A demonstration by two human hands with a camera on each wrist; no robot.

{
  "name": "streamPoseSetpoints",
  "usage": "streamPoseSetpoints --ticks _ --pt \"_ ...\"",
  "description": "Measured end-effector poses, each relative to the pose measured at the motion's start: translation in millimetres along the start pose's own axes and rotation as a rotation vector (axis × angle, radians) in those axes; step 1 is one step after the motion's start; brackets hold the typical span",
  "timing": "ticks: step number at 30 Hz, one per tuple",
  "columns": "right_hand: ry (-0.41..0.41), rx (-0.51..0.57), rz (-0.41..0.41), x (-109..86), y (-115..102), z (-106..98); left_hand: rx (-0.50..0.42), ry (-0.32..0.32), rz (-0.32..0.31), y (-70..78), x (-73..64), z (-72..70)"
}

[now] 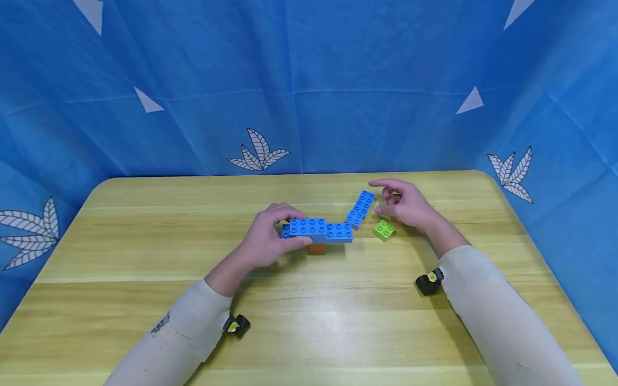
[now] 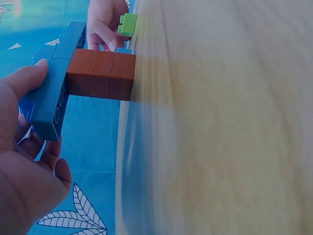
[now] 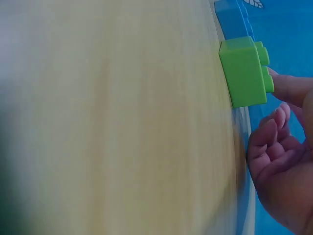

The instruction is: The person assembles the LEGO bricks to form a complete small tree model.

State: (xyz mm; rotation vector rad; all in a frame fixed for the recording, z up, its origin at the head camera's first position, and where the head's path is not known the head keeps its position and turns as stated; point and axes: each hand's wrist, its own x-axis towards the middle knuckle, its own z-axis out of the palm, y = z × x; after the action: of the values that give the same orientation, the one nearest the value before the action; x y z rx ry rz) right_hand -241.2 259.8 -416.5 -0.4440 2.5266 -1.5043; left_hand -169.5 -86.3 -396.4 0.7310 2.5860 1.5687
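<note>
My left hand (image 1: 270,236) holds a built piece, its thumb on the near side and fingers on the far side of the top blue brick (image 1: 308,227). Below that brick runs a layer of blue bricks (image 1: 339,233) set end to end. A column of three brown bricks (image 2: 100,74) carries them upright from the table. My right hand (image 1: 404,203) holds nothing; its index finger reaches out and the other fingers bend loosely. Close by it are a long blue brick (image 1: 360,209), lying at a slant, and a small lime-green brick (image 1: 384,230), studs up.
All the bricks stand on a light wooden table (image 1: 328,311) with rounded far corners. Behind its far edge hangs a blue cloth (image 1: 299,80) with white leaves and triangles. Each wrist bears a small black camera (image 1: 428,282).
</note>
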Motion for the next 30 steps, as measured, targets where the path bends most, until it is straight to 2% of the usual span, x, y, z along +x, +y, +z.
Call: streamPoseSetpoints --ticks 6,11,15,22,30 --pt "-0.082 -0.094 -0.036 11.7 -1.5 3.0 0.003 0.005 0.001 0.0 0.2 0.1" --pt "-0.118 -0.180 -0.003 15.3 -1.5 6.4 0.021 0.009 -0.011 -0.2 -0.9 0.7" --pt "-0.087 -0.180 0.021 13.5 1.5 5.6 0.028 0.010 -0.020 -0.1 -1.2 1.4" --pt "0.013 -0.158 0.086 4.9 7.6 2.4 0.025 0.013 -0.019 -0.2 -1.7 1.4" --pt "0.104 -0.138 0.119 -1.2 9.1 1.3 0.014 0.010 -0.020 -0.8 -1.3 1.4"
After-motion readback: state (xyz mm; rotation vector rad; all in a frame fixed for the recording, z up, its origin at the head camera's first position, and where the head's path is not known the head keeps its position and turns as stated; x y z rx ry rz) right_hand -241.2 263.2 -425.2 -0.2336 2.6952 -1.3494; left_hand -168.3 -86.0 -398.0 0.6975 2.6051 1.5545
